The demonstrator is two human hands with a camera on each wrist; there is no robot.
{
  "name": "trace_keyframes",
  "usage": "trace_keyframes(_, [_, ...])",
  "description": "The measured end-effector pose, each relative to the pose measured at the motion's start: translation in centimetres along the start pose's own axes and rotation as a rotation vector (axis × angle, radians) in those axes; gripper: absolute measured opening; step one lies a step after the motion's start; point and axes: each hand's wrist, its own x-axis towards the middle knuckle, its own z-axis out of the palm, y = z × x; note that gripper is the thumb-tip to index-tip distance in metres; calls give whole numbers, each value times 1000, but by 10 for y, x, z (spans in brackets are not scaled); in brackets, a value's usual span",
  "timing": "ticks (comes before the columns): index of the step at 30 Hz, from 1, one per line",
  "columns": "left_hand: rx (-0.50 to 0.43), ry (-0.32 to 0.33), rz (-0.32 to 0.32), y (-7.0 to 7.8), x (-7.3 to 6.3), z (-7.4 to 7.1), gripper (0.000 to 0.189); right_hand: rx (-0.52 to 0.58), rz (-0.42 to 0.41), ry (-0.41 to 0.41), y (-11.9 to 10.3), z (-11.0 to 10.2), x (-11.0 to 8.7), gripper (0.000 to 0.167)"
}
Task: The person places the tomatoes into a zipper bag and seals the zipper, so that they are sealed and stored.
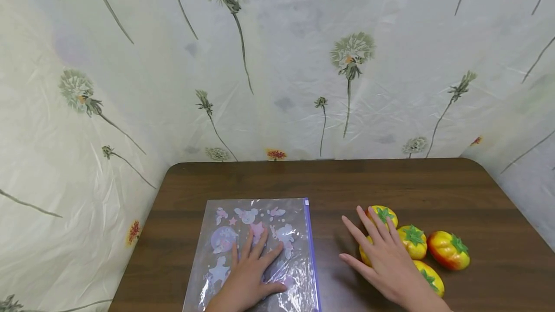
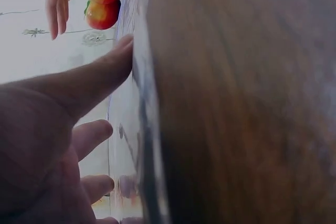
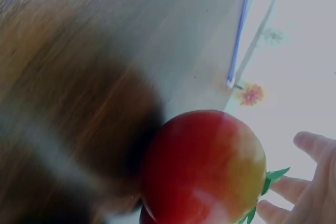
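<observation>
A clear plastic zipper bag (image 1: 299,244) with pastel cartoon prints and a purple zip edge lies flat on the table. My left hand (image 1: 249,273) rests on it with fingers spread; in the left wrist view the thumb (image 2: 100,80) touches the plastic. Over the yellow-red, persimmon-like fruits (image 1: 414,243) with green leafy tops hovers my right hand (image 1: 386,261), its fingers extended and apart. It partly covers the nearer fruits. In the right wrist view one round fruit (image 3: 205,166) sits beside the fingers (image 3: 315,145), which are not curled round it.
The dark brown wooden table (image 1: 234,179) has rounded far corners. A pale sheet (image 1: 286,61) with dandelion prints hangs behind and at both sides of it. One redder fruit (image 1: 448,250) lies at the right of the group. The bag's white zip slider (image 1: 306,201) is at its far corner.
</observation>
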Motion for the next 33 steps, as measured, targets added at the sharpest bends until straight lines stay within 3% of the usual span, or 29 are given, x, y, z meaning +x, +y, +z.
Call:
trace_keyframes(18, [47, 29, 31, -3, -2, 3, 69, -7, -5, -30, -5, 6, 3, 75])
trace_keyframes(33, [-78, 11, 11, -7, -1, 1, 50, -25, -28, -12, -7, 10, 3, 74])
